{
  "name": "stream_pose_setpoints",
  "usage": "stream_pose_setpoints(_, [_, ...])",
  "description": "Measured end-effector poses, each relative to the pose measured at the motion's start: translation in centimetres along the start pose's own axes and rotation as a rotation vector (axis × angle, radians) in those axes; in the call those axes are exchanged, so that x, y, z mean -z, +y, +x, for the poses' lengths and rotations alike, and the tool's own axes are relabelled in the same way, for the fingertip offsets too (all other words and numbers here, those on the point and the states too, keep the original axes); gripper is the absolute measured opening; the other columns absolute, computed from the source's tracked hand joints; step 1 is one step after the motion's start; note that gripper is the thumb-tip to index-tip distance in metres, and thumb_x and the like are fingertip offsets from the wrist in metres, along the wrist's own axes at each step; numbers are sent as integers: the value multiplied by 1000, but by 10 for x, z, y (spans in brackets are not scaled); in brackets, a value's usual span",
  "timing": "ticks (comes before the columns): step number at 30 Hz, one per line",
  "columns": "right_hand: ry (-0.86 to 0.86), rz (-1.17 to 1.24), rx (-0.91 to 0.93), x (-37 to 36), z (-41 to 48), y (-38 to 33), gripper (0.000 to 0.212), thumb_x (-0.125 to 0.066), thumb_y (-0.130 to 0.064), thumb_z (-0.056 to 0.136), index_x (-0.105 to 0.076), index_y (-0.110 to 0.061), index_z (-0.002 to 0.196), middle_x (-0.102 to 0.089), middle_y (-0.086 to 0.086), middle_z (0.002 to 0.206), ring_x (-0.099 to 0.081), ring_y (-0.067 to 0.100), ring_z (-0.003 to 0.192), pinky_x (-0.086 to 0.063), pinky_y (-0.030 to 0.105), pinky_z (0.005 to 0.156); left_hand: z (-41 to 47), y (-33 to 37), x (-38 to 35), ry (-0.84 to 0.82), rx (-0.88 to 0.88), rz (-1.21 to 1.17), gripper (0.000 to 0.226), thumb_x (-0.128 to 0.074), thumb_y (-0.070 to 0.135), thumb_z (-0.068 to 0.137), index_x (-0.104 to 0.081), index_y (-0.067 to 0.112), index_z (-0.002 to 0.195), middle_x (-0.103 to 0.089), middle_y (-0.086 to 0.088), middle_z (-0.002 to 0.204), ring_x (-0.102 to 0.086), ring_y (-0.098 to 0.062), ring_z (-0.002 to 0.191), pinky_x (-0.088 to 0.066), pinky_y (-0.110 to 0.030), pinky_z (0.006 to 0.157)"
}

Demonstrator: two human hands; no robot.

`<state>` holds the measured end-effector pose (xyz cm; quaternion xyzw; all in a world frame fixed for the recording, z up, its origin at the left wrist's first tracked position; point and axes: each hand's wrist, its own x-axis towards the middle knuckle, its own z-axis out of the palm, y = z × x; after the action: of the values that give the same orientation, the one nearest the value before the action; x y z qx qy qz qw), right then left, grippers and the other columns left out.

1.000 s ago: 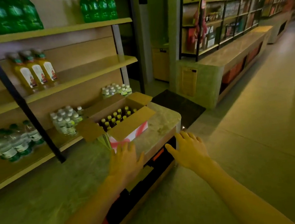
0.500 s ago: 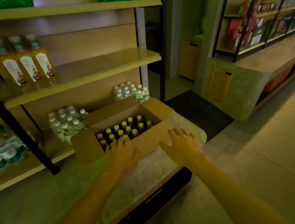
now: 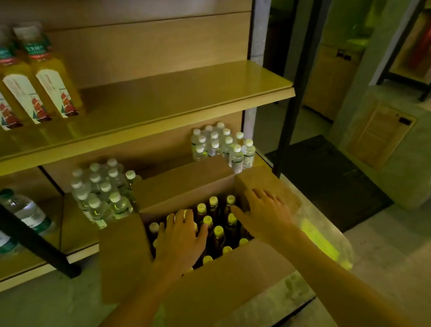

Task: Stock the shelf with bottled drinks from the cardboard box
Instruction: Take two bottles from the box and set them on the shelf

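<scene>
Left hand (image 3: 180, 242): your fingers spread over bottles (image 3: 218, 232) in the box (image 3: 223, 279) (holding nothing).
Right hand (image 3: 265, 215): likewise spread, at their 3 o'clock.

Open cardboard box (image 3: 223, 279) of yellow-capped bottles (image 3: 219, 233), left hand (image 3: 180, 241) spread over them, right hand (image 3: 265, 215) over right flap (image 3: 260, 182)

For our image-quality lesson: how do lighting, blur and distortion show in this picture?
Head view: dim, yellow-green cast; juice bottles upper left smeared; shelf edge bowed by the wide lens; bottle caps in the cardboard box sharper.
</scene>
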<state>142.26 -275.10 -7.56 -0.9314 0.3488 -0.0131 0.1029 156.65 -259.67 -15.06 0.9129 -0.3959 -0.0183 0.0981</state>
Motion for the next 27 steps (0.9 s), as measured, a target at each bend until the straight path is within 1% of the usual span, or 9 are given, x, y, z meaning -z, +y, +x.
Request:
stream_pose_setpoints(2, [-24, 27, 33, -7, 23, -3, 56, -36, -62, 98, -51, -23, 135, -52, 0, 143, -44, 26, 136, -37, 42, 109, 12, -3, -3, -11, 37, -4, 75, -14, 65, 91, -50, 18, 137, -53, -3, 140, -47, -27, 132, -42, -50, 103])
stream_pose_setpoints(6, [-67, 56, 102, -23, 58, -4, 53, -38, -59, 99, -51, -21, 134, -51, 0, 144, -43, 24, 136, -36, 40, 108, 27, -4, -16, -25, 110, -27, 74, -17, 65, 91, -47, 18, 140, -52, -5, 142, -46, -28, 134, -42, -49, 105])
stream_pose_setpoints(9, [-121, 95, 136, -34, 80, -1, 57, -41, -59, 98, -49, -20, 138, -50, 1, 146, -43, 24, 137, -38, 41, 109, 36, -1, -27, -69, 187, -57, 72, -22, 65, 94, -40, 18, 145, -47, -7, 147, -43, -29, 137, -39, -48, 109])
stream_pose_setpoints(11, [-178, 147, 145, -43, 91, 3, 59, -42, -60, 98, -46, -20, 142, -48, 2, 148, -42, 25, 138, -39, 41, 109, 39, 5, -35, -83, 228, -85, 73, -23, 65, 94, -39, 18, 147, -49, -7, 145, -46, -28, 134, -41, -46, 107])
stream_pose_setpoints(15, [-319, 281, 122, -72, 106, 13, 62, -43, -62, 96, -41, -25, 146, -46, -1, 150, -42, 25, 137, -41, 43, 105, 50, 16, -56, -191, 344, -252, 66, -37, 61, 98, -36, 20, 148, -44, -3, 150, -42, -26, 137, -44, -42, 103])
stream_pose_setpoints(18, [-407, 363, 47, -100, 112, 17, 65, -42, -66, 94, -40, -28, 147, -46, -5, 149, -45, 21, 136, -42, 41, 104, 57, 16, -76, -272, 483, -424, 67, -38, 66, 95, -33, 27, 150, -41, -1, 153, -42, -26, 137, -43, -47, 103])
stream_pose_setpoints(21, [-524, 439, -44, -128, 121, 17, 75, -40, -72, 88, -34, -30, 150, -45, -5, 151, -54, 21, 127, -47, 45, 102, 64, 11, -95, -330, 549, -475, 69, -39, 65, 95, -30, 27, 152, -40, -3, 154, -41, -28, 139, -40, -51, 106])
stream_pose_setpoints(25, [-626, 523, -163, -163, 133, 10, 76, -47, -65, 89, -31, -28, 153, -48, -2, 148, -56, 23, 123, -46, 45, 102, 68, 2, -116, -339, 592, -524, 64, -44, 58, 96, -36, 23, 149, -44, -3, 151, -44, -26, 136, -42, -42, 102])
stream_pose_setpoints(27, [-675, 558, -212, -180, 142, 9, 73, -52, -58, 90, -31, -25, 153, -49, 1, 146, -58, 25, 120, -47, 44, 100, 70, -3, -130, -371, 630, -619, 71, -48, 60, 92, -33, 24, 151, -41, -3, 152, -42, -26, 137, -42, -40, 103])
